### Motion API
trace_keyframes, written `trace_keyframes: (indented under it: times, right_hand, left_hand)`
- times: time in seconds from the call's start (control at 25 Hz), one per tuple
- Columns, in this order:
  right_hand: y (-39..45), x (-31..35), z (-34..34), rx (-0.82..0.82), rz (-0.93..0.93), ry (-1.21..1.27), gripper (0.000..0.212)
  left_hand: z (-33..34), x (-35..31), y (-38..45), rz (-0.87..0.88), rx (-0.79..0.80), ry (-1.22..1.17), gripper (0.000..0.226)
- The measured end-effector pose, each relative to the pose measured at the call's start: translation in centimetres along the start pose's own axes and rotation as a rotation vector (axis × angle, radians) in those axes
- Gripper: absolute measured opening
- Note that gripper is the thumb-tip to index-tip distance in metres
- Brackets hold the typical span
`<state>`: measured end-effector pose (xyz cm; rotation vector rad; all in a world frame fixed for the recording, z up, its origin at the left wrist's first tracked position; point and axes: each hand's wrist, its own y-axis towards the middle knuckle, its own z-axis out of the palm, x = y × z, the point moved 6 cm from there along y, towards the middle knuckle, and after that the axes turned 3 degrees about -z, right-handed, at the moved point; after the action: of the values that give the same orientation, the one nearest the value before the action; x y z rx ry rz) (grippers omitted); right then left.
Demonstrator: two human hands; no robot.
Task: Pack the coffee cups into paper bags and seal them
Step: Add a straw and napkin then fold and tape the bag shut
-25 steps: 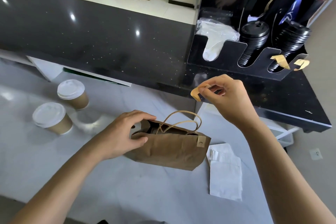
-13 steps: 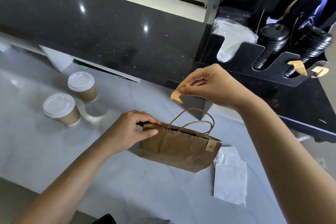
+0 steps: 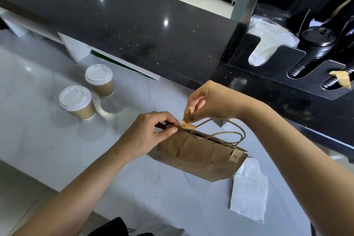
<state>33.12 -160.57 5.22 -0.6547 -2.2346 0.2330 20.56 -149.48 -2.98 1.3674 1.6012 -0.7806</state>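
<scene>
A brown paper bag [image 3: 199,154] stands on the pale counter [image 3: 47,140], its top nearly closed. The left hand [image 3: 147,136] pinches the bag's top left corner. The right hand [image 3: 212,103] pinches a tan sticker [image 3: 188,120] just above that corner. Two lidded coffee cups [image 3: 77,102] stand well apart to the left.

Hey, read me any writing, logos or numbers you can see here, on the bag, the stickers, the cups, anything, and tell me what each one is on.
"C": a single curved mark like this on the sticker already on the paper bag.
Sticker strip pinched by the right hand: small dark print, too blurred to read.
Dark item under the left hand: a pale mark, unreadable.
Coffee cups: no print visible.
</scene>
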Motion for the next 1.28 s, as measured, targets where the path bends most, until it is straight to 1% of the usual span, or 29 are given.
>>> trace_keyframes:
  times: [0.12, 0.28, 0.64, 0.76, 0.92, 1.12, 1.28]
  right_hand:
    - [0.5, 0.1, 0.8, -0.020, -0.009, -0.037, 0.011]
    - [0.5, 0.0, 2.2, -0.046, -0.013, -0.064, 0.016]
    - [0.8, 0.1, 3.0, -0.066, -0.099, -0.131, 0.015]
    - [0.8, 0.4, 2.9, -0.082, -0.136, -0.092, 0.015]
    - [1.2, 0.4, 3.0, -0.088, -0.129, -0.180, 0.018]
    - [1.1, 0.6, 3.8, -0.063, -0.147, -0.220, 0.025]
    - [1.2, 0.4, 3.9, -0.100, -0.142, -0.216, 0.025]
  left_hand:
    - [0.0, 0.3, -0.1, -0.031, -0.007, -0.045, 0.008]
    - [0.1, 0.7, -0.1, -0.050, -0.009, -0.068, 0.007]
    - [0.1, 1.1, 0.1, -0.073, -0.020, -0.094, 0.010]
    - [0.1, 1.1, 0.1, -0.092, -0.018, -0.102, 0.011]
    - [0.0, 1.3, 0.1, -0.099, -0.007, -0.094, 0.012]
    - [0.0, 1.2, 0.1, -0.132, 0.007, -0.099, 0.014]
    - [0.0, 1.2, 0.0, -0.137, 0.041, -0.074, 0.020]
